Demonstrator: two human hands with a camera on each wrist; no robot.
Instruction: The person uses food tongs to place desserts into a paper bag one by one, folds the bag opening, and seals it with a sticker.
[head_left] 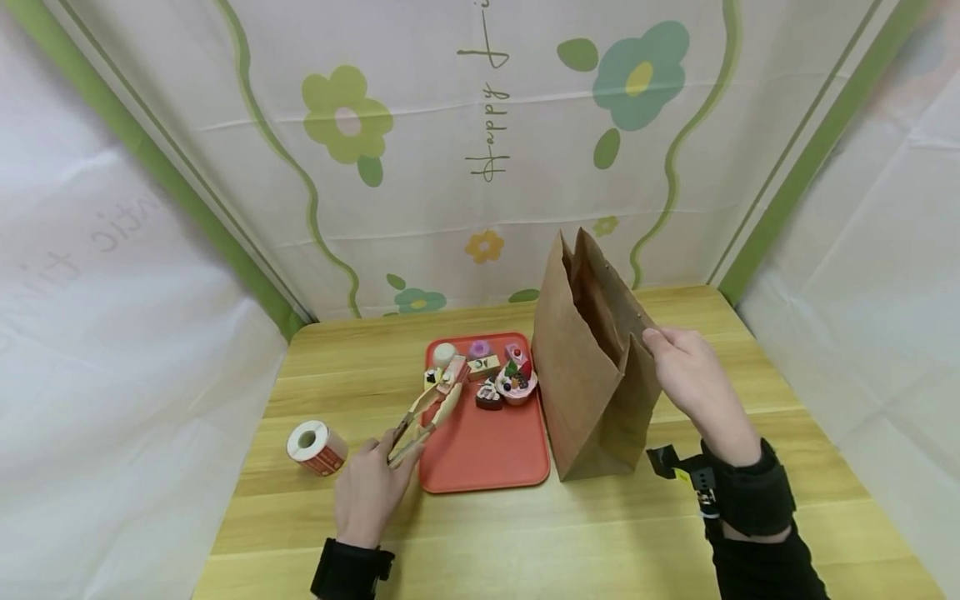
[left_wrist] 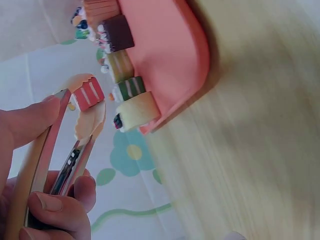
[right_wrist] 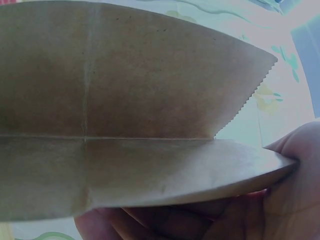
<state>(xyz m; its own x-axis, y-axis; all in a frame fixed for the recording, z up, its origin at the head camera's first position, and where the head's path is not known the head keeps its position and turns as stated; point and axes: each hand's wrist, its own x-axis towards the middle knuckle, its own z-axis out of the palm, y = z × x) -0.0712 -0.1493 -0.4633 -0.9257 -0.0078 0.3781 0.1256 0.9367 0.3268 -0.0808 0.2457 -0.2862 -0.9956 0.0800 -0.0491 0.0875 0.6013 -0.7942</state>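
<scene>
My left hand [head_left: 371,487] holds a pair of tongs [head_left: 447,406], fingers on one arm and thumb on the other. Between the tong tips is a small red-and-white layered cake piece [left_wrist: 88,93], raised above the red tray [head_left: 487,458]. On the tray's far half sit several toy-like sweets, among them a fruit-topped cupcake [head_left: 516,383], a chocolate cake slice [head_left: 489,395] and a white round cake [head_left: 445,354]. The brown paper bag [head_left: 577,375] stands upright beside the tray. Its top edge is pinched by my right hand [head_left: 693,375], and its mouth gapes; its inside bottom is hidden.
A roll of red-and-white labels [head_left: 318,448] stands on the wooden table [head_left: 360,358], left of the tray. White cloth walls with a flower print [head_left: 347,115] enclose the table at the back and both sides.
</scene>
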